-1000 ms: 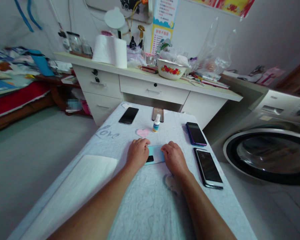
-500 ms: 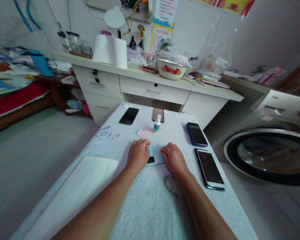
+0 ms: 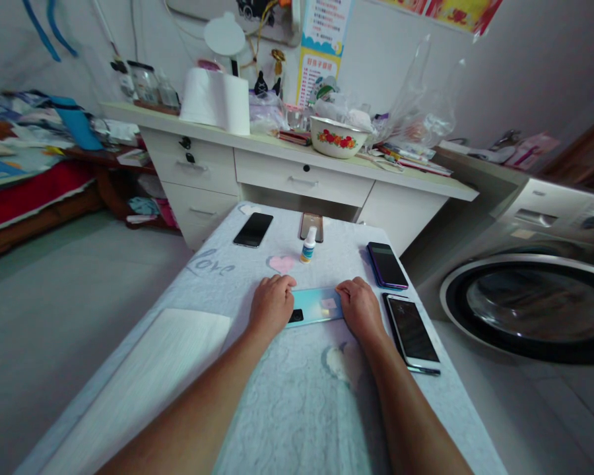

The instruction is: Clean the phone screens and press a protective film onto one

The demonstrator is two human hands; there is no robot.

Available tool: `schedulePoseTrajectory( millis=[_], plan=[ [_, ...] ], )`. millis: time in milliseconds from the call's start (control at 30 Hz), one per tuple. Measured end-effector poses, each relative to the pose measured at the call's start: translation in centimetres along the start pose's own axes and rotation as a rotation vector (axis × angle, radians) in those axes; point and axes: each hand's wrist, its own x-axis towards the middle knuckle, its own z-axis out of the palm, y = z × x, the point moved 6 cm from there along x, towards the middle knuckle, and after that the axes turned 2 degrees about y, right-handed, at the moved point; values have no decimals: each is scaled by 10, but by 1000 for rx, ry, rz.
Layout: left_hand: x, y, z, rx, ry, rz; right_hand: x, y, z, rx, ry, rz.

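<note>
A light blue phone lies back up on the cloth-covered table, crosswise between my hands, with its dark camera patch near the left end. My left hand is closed on that left end. At the right end, my right hand has its fingers curled against the phone's edge. Just beyond stands a small white spray bottle with a blue and yellow label. Behind the bottle lies a brownish phone case. My fingertips partly hide both ends of the phone.
A black phone lies at the back left. Along the right edge are a dark purple-edged phone and a white-framed phone. A folded white cloth covers the left front. Beyond stands a white desk.
My right hand has moved right along the phone, uncovering more of its blue back and a pale patch. My left hand stays at the left end. The view has shifted slightly.
</note>
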Motion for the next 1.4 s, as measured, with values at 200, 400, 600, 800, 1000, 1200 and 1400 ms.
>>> schedulePoseTrajectory(
  millis=[200, 400, 600, 800, 1000, 1200, 1400],
  plan=[
    [1, 0, 0, -5, 4, 0, 1, 7, -6, 42, -84, -37],
    [0, 0, 0, 2, 6, 5, 1, 13, -8, 67, -188, -40],
    [1, 1, 1, 8, -3, 7, 3, 18, -4, 77, -72, -22],
    [1, 1, 1, 9, -4, 2, 8, 22, 3, 80, -2, -34],
    [1, 0, 1, 8, -3, 8, 9, 23, -3, 114, -50, -41],
    [1, 0, 2, 2, 4, 14, 4, 26, -14, 142, -203, -13],
    [1, 1, 0, 17, 0, 14, -2, 25, -21, 177, -323, 8]
  ],
)
